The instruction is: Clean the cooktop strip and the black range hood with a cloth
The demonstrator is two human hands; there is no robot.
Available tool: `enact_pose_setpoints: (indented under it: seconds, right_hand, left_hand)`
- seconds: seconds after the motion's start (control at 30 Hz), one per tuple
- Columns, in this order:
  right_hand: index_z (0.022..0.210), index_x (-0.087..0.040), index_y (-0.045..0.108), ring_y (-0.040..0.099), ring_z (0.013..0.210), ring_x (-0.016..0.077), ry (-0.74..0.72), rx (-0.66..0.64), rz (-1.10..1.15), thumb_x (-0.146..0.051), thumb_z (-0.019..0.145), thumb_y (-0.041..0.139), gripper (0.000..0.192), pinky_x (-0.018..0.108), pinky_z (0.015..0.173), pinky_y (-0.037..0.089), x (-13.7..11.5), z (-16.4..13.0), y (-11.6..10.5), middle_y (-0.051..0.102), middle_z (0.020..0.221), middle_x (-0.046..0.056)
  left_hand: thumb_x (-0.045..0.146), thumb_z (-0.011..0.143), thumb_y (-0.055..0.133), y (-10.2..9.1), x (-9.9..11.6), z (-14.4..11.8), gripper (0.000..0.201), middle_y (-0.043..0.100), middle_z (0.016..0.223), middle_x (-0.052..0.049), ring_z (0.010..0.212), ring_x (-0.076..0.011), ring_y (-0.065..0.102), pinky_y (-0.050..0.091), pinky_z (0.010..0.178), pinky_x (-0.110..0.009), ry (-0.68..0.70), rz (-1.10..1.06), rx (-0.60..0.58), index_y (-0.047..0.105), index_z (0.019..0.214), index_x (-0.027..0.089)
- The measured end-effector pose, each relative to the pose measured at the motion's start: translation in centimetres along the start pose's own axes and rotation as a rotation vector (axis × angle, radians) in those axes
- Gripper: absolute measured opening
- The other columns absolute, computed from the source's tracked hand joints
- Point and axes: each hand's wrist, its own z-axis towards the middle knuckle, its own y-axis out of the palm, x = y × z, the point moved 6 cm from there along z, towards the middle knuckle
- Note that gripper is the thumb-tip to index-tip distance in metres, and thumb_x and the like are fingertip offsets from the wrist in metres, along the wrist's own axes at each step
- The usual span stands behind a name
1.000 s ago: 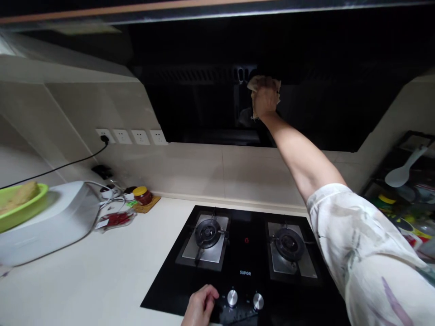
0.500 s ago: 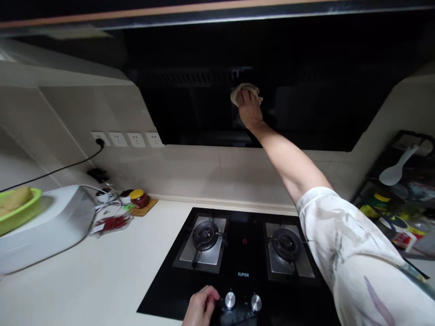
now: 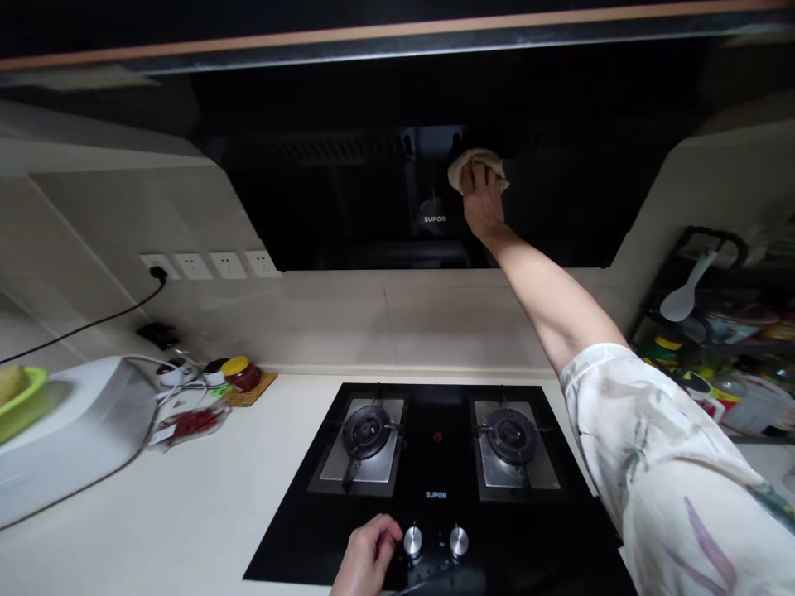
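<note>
My right hand [image 3: 483, 199] presses a crumpled cream cloth [image 3: 477, 165] against the glossy black front of the range hood [image 3: 348, 207], to the right of its SUPOR lettering. The fingers are bent over the cloth and the arm is stretched up. Low in the view, my left hand [image 3: 368, 553] rests with curled fingers at the front of the black gas hob [image 3: 435, 463]. Nothing shows in its grasp. Its fingertips are close beside the left silver knob [image 3: 413, 541]; the right knob [image 3: 459, 542] is farther off.
Two burners, left [image 3: 366, 432] and right [image 3: 512, 436], are on the hob. At left stand a white appliance [image 3: 80, 422], a green basin [image 3: 25, 406], a yellow-lidded jar [image 3: 241, 374] and a pack of red chillies [image 3: 191, 424]. A rack with a white ladle [image 3: 683, 298] stands right.
My right hand and the cloth have slid right across the hood, uncovering the SUPOR lettering. The view has shifted slightly. My left hand stays near the knob.
</note>
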Motion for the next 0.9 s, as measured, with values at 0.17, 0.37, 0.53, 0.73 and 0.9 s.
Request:
enact_pose_setpoints:
  seconds: [0.17,0.37,0.53,0.73,0.9]
  right_hand:
    - [0.165,-0.015,0.035,0.032,0.152,0.0332,0.047,0.126,-0.017,-0.015,0.101,0.012,0.068,0.06,0.128,0.026,1.4,1.4,-2.9,0.036,0.163,0.017]
    - [0.165,-0.005,0.032,0.042,0.146,0.035,0.02,0.056,-0.108,-0.014,0.105,0.015,0.063,0.058,0.124,0.032,3.2,0.1,-0.8,0.044,0.154,0.024]
    - [0.161,-0.004,0.039,0.043,0.144,0.0325,0.009,0.078,-0.101,-0.017,0.108,0.011,0.062,0.054,0.124,0.031,4.6,0.1,-0.4,0.045,0.153,0.024]
    - [0.165,-0.005,0.034,0.033,0.15,0.0327,0.146,0.274,-0.054,-0.02,0.107,0.002,0.068,0.057,0.128,0.022,9.8,1.8,-4.1,0.04,0.157,0.022]
    - [0.165,-0.001,0.031,0.036,0.148,0.0331,0.183,0.175,-0.072,-0.009,0.102,0.01,0.067,0.057,0.126,0.025,10.9,0.0,-2.5,0.037,0.16,0.024]
  left_hand:
    - [0.032,0.086,0.05,0.2,-0.1,-0.2,0.022,0.062,0.072,-0.004,0.065,-0.0171,0.055,0.037,0.063,-0.024,0.003,-0.001,-0.004,0.066,0.079,0.018]
    - [0.033,0.086,0.05,0.8,-0.1,0.1,0.023,0.062,0.073,-0.004,0.068,-0.0178,0.055,0.038,0.064,-0.025,-0.028,-0.01,-0.045,0.066,0.081,0.018]
    - [0.036,0.085,0.048,1.0,0.7,0.6,0.025,0.059,0.072,-0.004,0.066,-0.0174,0.051,0.037,0.064,-0.025,-0.046,-0.002,-0.068,0.065,0.081,0.018]
    - [0.037,0.084,0.047,1.8,0.6,0.8,0.027,0.057,0.072,-0.004,0.066,-0.0173,0.048,0.034,0.063,-0.026,-0.053,0.005,-0.097,0.064,0.08,0.017]
    - [0.038,0.084,0.047,2.0,0.8,1.4,0.027,0.06,0.075,-0.005,0.069,-0.0184,0.051,0.036,0.065,-0.026,-0.054,0.008,-0.104,0.064,0.081,0.017]
